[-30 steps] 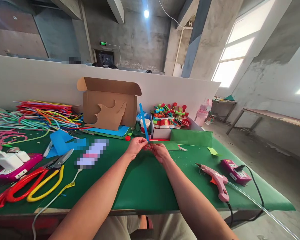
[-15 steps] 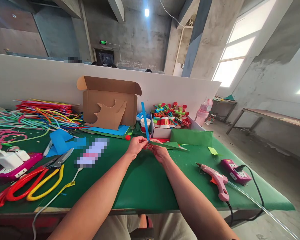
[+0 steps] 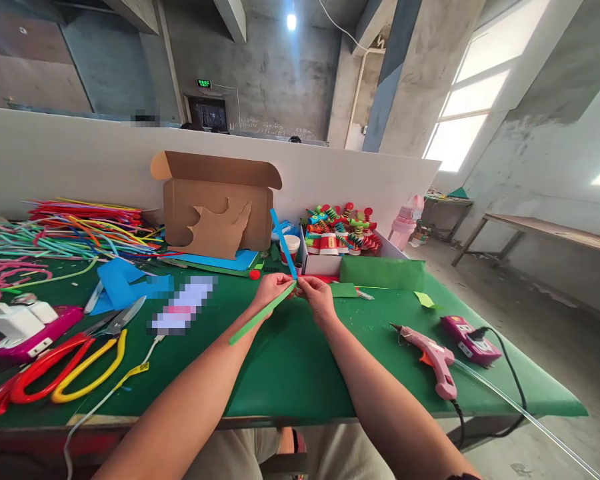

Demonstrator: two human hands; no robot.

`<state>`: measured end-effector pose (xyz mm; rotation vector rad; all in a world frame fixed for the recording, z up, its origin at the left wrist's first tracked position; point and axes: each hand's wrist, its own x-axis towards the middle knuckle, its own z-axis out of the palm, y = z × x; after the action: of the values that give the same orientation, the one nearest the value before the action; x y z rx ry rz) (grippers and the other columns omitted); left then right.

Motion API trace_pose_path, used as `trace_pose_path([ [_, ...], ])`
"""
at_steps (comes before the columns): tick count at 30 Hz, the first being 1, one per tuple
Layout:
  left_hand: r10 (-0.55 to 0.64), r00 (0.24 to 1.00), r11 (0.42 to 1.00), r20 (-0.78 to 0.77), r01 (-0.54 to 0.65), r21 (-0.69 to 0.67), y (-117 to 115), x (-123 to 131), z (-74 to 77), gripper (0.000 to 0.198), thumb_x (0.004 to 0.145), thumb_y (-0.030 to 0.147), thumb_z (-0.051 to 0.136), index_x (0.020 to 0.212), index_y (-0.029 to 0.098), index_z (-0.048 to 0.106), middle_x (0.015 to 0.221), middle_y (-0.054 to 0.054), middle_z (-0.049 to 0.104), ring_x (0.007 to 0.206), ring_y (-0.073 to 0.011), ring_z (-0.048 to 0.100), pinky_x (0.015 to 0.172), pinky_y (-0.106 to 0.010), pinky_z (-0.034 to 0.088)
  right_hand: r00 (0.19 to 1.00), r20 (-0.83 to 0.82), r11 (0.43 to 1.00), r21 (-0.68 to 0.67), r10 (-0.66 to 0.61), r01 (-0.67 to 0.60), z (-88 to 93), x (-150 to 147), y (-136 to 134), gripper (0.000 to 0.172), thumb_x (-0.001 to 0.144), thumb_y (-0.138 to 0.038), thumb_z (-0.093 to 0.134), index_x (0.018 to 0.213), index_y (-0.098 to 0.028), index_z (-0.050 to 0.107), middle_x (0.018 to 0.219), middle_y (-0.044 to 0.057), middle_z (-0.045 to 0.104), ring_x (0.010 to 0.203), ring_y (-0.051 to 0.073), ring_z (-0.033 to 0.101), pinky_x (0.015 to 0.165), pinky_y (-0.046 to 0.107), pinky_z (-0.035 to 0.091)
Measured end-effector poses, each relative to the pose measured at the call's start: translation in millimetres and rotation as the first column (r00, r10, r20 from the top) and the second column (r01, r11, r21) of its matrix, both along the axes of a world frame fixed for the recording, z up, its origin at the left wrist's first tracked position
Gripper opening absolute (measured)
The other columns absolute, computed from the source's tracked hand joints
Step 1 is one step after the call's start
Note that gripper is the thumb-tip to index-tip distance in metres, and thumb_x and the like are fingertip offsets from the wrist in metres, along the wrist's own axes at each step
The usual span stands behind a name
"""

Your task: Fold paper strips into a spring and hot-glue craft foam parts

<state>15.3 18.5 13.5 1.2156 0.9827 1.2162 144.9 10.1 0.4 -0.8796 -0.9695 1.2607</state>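
Both hands up front over the table (image 3: 290, 383), smooth green covering. Left hand (image 3: 271, 291) and right hand (image 3: 319, 298): fingers pinched together on the corner where two thin flat strips meet. Exact layering at the pinch too small to tell. Blue strip (image 3: 283, 241), straight and narrow, sticks up and slightly left from the fingertips. Green strip (image 3: 260, 316), matte, same sort of width, slants down-left from them across the left wrist.

Just right of the fingers: flat green piece (image 3: 344, 290). Beyond that, a larger green sheet (image 3: 383, 274) against a white box (image 3: 323, 267) full of springy, pleated figures (image 3: 337, 230). Directly beyond fingers: round-rimmed cup (image 3: 291, 245). Beyond and left: brown corrugated-type carton (image 3: 180, 207), ragged torn cardboard (image 3: 223, 228) leaning in it; farther left, fuzzy stems (image 3: 90, 215) in a tangle.

Left of fingers: crumpled blue sheet (image 3: 117, 283), then nearer the body metal-bladed scissors (image 3: 87, 363), red and yellow loop handles. Well right: pink plastic glue gun (image 3: 433, 353), clear glossy rod (image 3: 530, 423) out its back.
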Motion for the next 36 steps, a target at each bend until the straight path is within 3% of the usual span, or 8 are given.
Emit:
trace_pose_path([
  [8,0.001,1.0,1.0,0.004,-0.001,0.011,0,-2,-1.4,0.04,0.05,0.048,0.085,0.063,0.015,0.066,0.057,-0.002,0.065,0.05,-0.0122,0.056,0.052,-0.026,0.048,0.994,0.106,0.999,0.038,0.029,-0.033,1.9,4,3,0.031,0.054,-0.042,0.083,0.07,-0.018,0.073,0.059,-0.001,0.066,0.054,0.011,0.056,0.062,0.027,0.052],
  [17,-0.035,0.996,0.999,0.082,0.033,0.026,0,0,-4.1,0.035,0.052,0.04,0.084,0.071,0.015,0.072,0.069,-0.006,0.07,0.064,-0.016,0.061,0.062,-0.029,0.049,0.997,0.0,0.996,0.022,-0.083,0.083,-0.8,3,5,0.033,0.054,-0.044,0.082,0.069,-0.018,0.068,0.057,-0.002,0.064,0.053,0.012,0.058,0.06,0.028,0.053],
  [20,-0.033,0.998,0.998,0.059,0.03,0.048,-1,1,-3.3,0.034,0.053,0.041,0.083,0.07,0.014,0.071,0.067,-0.005,0.068,0.065,-0.0161,0.06,0.061,-0.027,0.046,0.998,0.031,0.997,0.045,-0.061,0.06,-0.8,3,5,0.033,0.056,-0.044,0.082,0.069,-0.018,0.068,0.056,-0.002,0.064,0.053,0.013,0.059,0.06,0.028,0.052],
  [24,0.054,0.996,0.997,0.064,-0.057,0.059,-3,2,-2.5,0.035,0.052,0.043,0.084,0.064,0.017,0.064,0.057,0.002,0.059,0.057,-0.0118,0.052,0.057,-0.026,0.042,0.996,0.081,0.997,0.069,-0.046,0.041,0.7,2,4,0.031,0.054,-0.043,0.083,0.067,-0.019,0.068,0.054,-0.002,0.063,0.05,0.012,0.058,0.06,0.028,0.051],
  [28,0.102,0.993,0.992,0.066,-0.106,0.064,-5,3,-0.3,0.036,0.052,0.045,0.083,0.062,0.018,0.063,0.056,0.004,0.057,0.056,-0.0109,0.05,0.057,-0.025,0.042,0.999,0.042,0.999,0.038,0.001,-0.002,3.0,1,1,0.033,0.052,-0.044,0.084,0.068,-0.019,0.069,0.055,-0.002,0.064,0.051,0.012,0.059,0.062,0.028,0.052],
  [36,0.07,0.997,0.995,-0.017,-0.068,0.074,-10,3,3.3,0.031,0.057,0.045,0.078,0.062,0.019,0.063,0.054,0.003,0.055,0.056,-0.0117,0.049,0.057,-0.025,0.041,0.996,0.088,0.998,0.057,-0.031,0.026,5.3,2,3,0.036,0.048,-0.046,0.085,0.06,-0.019,0.064,0.055,-0.002,0.064,0.048,0.01,0.055,0.053,0.024,0.047],
])
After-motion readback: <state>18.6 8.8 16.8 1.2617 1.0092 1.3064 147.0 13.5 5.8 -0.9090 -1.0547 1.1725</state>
